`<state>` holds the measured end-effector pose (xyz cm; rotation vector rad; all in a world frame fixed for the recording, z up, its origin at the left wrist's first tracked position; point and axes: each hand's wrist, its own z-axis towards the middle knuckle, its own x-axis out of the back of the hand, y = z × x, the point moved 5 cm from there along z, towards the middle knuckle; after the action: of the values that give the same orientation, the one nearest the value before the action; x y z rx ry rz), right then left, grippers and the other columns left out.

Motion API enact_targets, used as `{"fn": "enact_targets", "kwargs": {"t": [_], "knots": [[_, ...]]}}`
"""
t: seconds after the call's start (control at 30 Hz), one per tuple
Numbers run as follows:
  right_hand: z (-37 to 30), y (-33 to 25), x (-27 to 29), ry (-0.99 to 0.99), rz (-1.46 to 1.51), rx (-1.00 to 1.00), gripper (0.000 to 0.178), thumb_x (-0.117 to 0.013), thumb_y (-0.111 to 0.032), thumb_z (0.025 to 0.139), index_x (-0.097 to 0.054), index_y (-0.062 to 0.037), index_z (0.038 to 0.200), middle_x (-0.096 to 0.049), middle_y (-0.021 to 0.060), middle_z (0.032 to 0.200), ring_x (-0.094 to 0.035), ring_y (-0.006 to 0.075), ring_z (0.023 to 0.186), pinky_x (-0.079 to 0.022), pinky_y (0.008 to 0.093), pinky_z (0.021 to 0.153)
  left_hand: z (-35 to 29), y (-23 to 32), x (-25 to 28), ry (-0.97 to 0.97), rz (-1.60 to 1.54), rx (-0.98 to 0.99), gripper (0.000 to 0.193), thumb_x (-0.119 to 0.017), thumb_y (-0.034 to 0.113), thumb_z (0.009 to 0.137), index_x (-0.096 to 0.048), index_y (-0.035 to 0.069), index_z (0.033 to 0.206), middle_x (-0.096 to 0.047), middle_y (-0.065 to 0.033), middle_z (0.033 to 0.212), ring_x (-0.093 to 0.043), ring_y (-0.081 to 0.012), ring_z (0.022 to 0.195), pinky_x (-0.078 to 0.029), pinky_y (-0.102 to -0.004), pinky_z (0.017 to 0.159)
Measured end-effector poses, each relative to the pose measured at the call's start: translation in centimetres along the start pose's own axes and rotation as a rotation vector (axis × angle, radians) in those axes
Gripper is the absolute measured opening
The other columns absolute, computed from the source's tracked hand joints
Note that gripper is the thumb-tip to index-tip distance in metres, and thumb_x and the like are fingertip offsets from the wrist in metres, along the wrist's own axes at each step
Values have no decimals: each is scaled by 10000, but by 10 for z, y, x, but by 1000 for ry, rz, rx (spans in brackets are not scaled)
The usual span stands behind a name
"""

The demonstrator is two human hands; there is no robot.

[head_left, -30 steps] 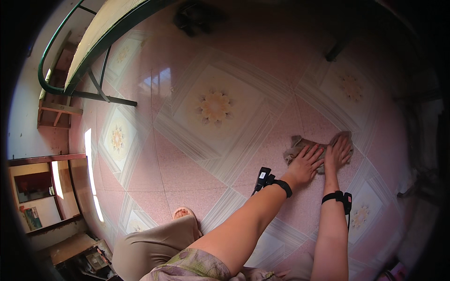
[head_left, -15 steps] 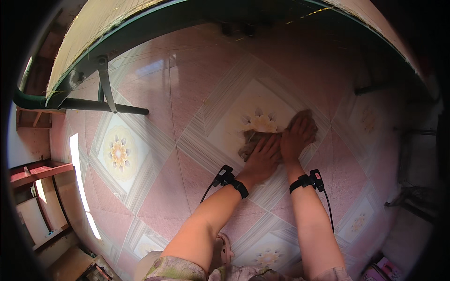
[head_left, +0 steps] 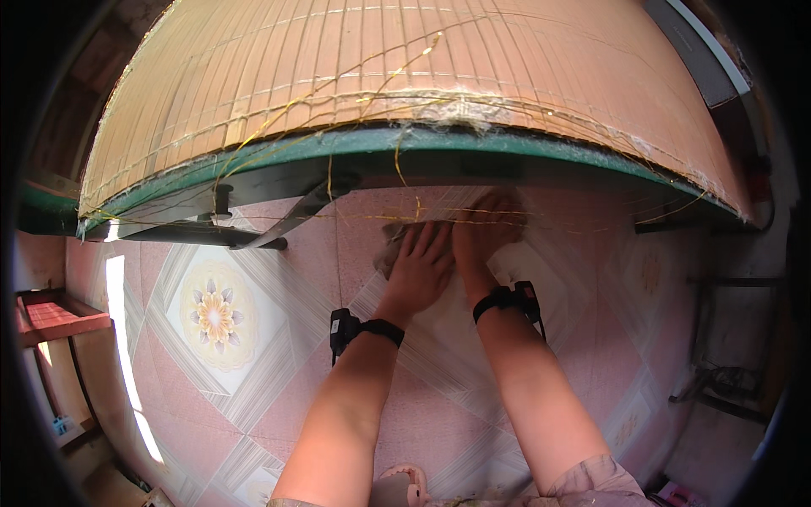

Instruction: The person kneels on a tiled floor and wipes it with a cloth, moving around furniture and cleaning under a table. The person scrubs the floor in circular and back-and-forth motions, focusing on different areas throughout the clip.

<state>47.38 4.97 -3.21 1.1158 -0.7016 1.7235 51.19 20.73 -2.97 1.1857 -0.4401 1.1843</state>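
Note:
A crumpled brownish cloth (head_left: 391, 247) lies on the tiled floor, at the shaded strip below the front edge of a bed-like platform. My left hand (head_left: 420, 266) presses on the cloth's left part, its fingers stretched forward over it and holding it to the floor. Close beside it, my right hand (head_left: 481, 228) bears down on the cloth's right part. Shadow and blur make its fingers hard to make out. Both wrists carry black straps with small dark devices.
The platform (head_left: 422, 55) has a slatted mat top, a green frame and loose golden strands hanging from its edge. A dark metal leg brace (head_left: 291, 215) slants down to the left. A red-topped wooden shelf (head_left: 61, 314) stands left; a dark rack (head_left: 718, 363) stands right.
Both hands and the cloth have moved forward and left across the floor, toward the platform. The view has shifted, so more of the mat top now shows.

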Motion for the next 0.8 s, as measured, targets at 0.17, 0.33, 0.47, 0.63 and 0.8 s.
{"fn": "enact_targets", "kwargs": {"t": [0.17,0.33,0.47,0.63,0.8], "knots": [[23,-38,-35,-194,158,423,449,-600,-330,923,-605,-32,1259,-554,218,1389,-361,484,1397,-205,729,1137,1,-6,-4,169,7,183,499,-584,294,953,-583,110,1416,-373,-188,1620,-263,-465,1518,-189,-653,1212],[-13,-105,-17,-25,292,637,496,-577,-339,938,-595,-103,1374,-524,125,1492,-336,368,1477,-160,677,1192,-24,-16,-2,93,124,399,552,-544,360,975,-539,122,1473,-338,-190,1638,-193,-470,1544,-149,-637,1227],[-58,-184,5,-170,396,722,571,-590,-323,922,-555,-119,1454,-470,87,1578,-266,312,1550,-131,648,1222,-76,-54,19,95,260,617,566,-521,393,989,-532,120,1485,-324,-186,1644,-174,-468,1550,-125,-633,1230],[-120,-207,44,-242,406,958,593,-556,-323,935,-521,-102,1484,-395,106,1639,-270,314,1553,-121,645,1232,-135,-58,35,82,358,695,567,-529,390,985,-536,116,1481,-346,-199,1625,-170,-473,1548,-140,-637,1221],[-159,-169,67,-196,559,1119,578,-630,-294,904,-568,-111,1449,-445,74,1608,-314,292,1532,-145,617,1241,-164,-13,36,53,432,676,599,-515,392,986,-522,54,1480,-334,-218,1627,-137,-480,1553,-124,-612,1236]]}}
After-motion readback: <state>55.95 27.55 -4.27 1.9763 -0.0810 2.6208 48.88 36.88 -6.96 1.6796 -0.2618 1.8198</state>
